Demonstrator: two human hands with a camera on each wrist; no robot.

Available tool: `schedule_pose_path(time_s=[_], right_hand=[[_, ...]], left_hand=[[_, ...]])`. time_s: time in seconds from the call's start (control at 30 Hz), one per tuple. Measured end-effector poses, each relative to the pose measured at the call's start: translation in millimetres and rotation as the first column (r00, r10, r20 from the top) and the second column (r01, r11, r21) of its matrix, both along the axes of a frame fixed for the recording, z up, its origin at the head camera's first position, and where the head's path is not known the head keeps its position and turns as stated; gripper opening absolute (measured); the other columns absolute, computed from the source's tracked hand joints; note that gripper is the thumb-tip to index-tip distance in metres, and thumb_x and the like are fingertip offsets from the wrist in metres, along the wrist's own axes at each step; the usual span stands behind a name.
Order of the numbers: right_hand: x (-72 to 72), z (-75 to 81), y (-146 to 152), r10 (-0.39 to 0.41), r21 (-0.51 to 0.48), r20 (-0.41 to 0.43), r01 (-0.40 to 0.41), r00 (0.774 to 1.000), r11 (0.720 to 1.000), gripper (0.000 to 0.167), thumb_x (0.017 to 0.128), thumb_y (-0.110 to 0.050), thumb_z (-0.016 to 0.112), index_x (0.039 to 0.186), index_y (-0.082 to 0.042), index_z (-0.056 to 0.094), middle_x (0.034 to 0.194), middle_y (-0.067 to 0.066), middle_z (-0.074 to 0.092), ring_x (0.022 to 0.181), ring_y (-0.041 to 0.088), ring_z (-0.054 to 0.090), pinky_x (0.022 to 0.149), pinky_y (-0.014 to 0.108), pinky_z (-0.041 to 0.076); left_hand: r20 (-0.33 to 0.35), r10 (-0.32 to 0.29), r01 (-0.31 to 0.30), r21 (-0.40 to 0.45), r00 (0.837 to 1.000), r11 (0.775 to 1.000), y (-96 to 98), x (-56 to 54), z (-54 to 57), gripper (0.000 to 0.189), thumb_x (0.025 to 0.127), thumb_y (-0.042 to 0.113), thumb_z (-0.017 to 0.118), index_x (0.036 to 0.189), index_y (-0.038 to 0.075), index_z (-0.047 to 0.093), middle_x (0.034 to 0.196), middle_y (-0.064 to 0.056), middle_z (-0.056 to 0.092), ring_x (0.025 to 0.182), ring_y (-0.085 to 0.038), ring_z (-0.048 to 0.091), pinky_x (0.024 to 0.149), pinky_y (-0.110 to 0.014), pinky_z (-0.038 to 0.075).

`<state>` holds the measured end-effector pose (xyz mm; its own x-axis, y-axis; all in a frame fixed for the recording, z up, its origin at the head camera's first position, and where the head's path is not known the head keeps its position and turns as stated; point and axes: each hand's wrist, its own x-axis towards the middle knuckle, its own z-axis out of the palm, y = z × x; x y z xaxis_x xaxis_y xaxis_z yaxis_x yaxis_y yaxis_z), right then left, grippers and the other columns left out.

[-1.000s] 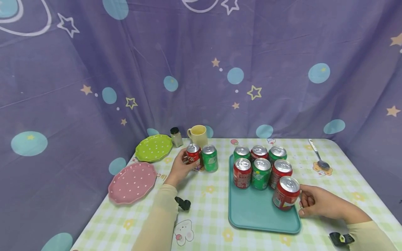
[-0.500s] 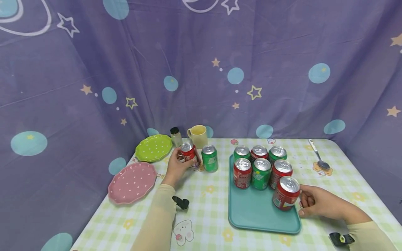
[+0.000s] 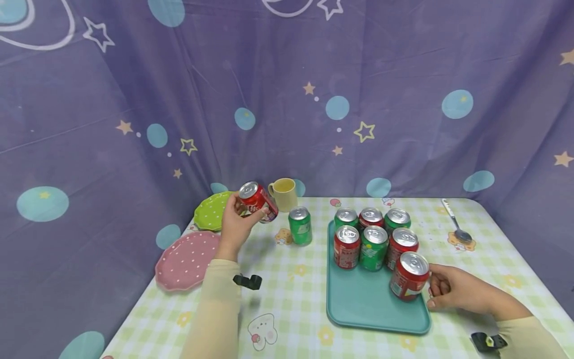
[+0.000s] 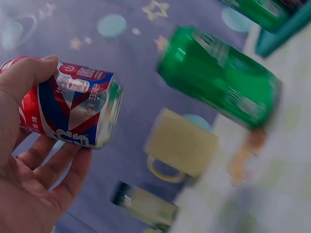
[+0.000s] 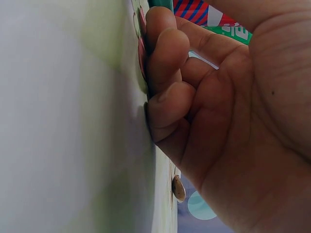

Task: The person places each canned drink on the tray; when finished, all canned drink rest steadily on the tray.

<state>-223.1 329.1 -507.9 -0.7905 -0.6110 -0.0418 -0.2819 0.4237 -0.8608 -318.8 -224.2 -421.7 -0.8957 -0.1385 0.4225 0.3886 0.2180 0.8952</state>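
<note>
My left hand (image 3: 236,223) grips a red soda can (image 3: 257,200) by its side, raised above the table and tilted. Its blue, red and silver label shows in the left wrist view, with the thumb on one side and fingers on the other. A green soda can (image 3: 300,227) stands alone on the table to the right. My right hand (image 3: 457,290) rests on the table with loosely curled fingers, beside the right edge of a teal tray (image 3: 358,309). Nearest to it on the tray is a red can (image 3: 408,276); several more red and green cans stand behind.
At the back stand a yellow mug (image 3: 285,194) and, in the left wrist view, a small dark-lidded jar (image 4: 146,204). A green dotted plate (image 3: 208,212) and a pink dotted plate (image 3: 186,262) lie at left. A spoon (image 3: 455,222) lies back right.
My left hand has lifted the red can from beside the green can, carried it up and left, and tilted it. My right hand and the tray have stayed in place.
</note>
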Motion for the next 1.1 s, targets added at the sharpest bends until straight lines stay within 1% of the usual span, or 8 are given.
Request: schedule_pose_path(time_s=[0.1,0.27,0.4,0.5,0.63,0.8,0.93,1.1], right_hand=[[0.5,0.5,0,0.0,-0.001,-0.001,0.0,1.0,1.0,0.043,0.088,-0.015,0.086,0.117,-0.001,0.058,0.079,0.004,0.06,0.064,0.008,0.055,0.05,0.031,0.046],[0.0,-0.2,-1,-0.009,0.009,0.0,0.009,1.0,1.0,0.043,0.088,-0.016,0.086,0.117,-0.001,0.058,0.079,0.004,0.06,0.064,0.009,0.055,0.05,0.031,0.046],[-0.2,0.6,-2,-0.019,0.021,0.006,0.018,1.0,1.0,0.043,0.088,-0.017,0.086,0.117,-0.001,0.058,0.079,0.005,0.06,0.065,0.009,0.055,0.051,0.03,0.046],[0.0,1.3,-2,-0.024,0.03,0.01,0.024,1.0,0.999,0.045,0.088,-0.018,0.086,0.118,-0.001,0.058,0.079,0.005,0.06,0.065,0.009,0.055,0.051,0.03,0.047],[-0.9,0.6,-2,-0.027,0.036,0.011,0.026,1.0,0.999,0.044,0.088,-0.019,0.086,0.117,-0.001,0.058,0.079,0.004,0.06,0.065,0.009,0.055,0.051,0.03,0.047],[-2.4,-2.0,0,-0.026,0.035,0.02,0.025,0.999,0.999,0.041,0.089,-0.019,0.085,0.115,-0.003,0.058,0.08,0.004,0.06,0.065,0.009,0.055,0.052,0.03,0.046],[-3.0,-3.5,1,-0.026,0.029,0.019,0.025,0.999,0.999,0.04,0.089,-0.018,0.085,0.115,-0.003,0.058,0.079,0.004,0.06,0.065,0.01,0.055,0.051,0.03,0.046],[-2.7,-3.9,1,-0.018,0.013,0.011,0.018,1.0,1.0,0.039,0.09,-0.017,0.084,0.116,-0.003,0.058,0.079,0.004,0.06,0.065,0.009,0.055,0.051,0.031,0.046]], left_hand=[[-0.053,-0.022,0.021,-0.022,0.998,1.0,5.2,11.0,18.2,0.065,0.082,0.015,0.092,0.135,0.011,0.055,0.129,-0.007,0.068,0.116,-0.026,0.066,0.091,-0.035,0.06],[-0.12,-0.074,0.065,-0.083,0.99,0.994,18.4,30.2,42.5,0.066,0.081,0.016,0.094,0.134,0.012,0.056,0.125,-0.005,0.069,0.109,-0.024,0.068,0.085,-0.033,0.061],[-0.166,-0.163,0.142,-0.134,0.973,0.981,32.3,44.6,56.2,0.064,0.08,0.011,0.092,0.133,0.01,0.058,0.121,-0.008,0.069,0.101,-0.025,0.07,0.08,-0.033,0.061],[-0.177,-0.249,0.221,-0.164,0.952,0.961,43.5,52.1,60.9,0.063,0.08,0.007,0.092,0.133,0.009,0.058,0.12,-0.008,0.069,0.099,-0.025,0.07,0.079,-0.034,0.061],[-0.157,-0.362,0.33,-0.196,0.919,0.923,58.8,58.3,60.8,0.063,0.078,0.004,0.092,0.132,0.011,0.059,0.121,-0.007,0.069,0.098,-0.026,0.071,0.078,-0.036,0.062],[-0.08,-0.481,0.456,-0.218,0.873,0.863,83.0,64.4,53.9,0.067,0.077,0.008,0.093,0.134,0.017,0.06,0.122,-0.003,0.07,0.099,-0.026,0.071,0.08,-0.041,0.063],[-0.018,-0.55,0.535,-0.208,0.835,0.819,104.3,68.3,45.3,0.065,0.078,0.012,0.094,0.133,0.021,0.061,0.12,-0.002,0.07,0.098,-0.025,0.072,0.082,-0.043,0.063],[0.033,-0.551,0.537,-0.277,0.834,0.797,129.9,72.4,31.0,0.067,0.075,0.019,0.097,0.131,0.023,0.061,0.117,0.005,0.069,0.096,-0.016,0.071,0.082,-0.035,0.062]])
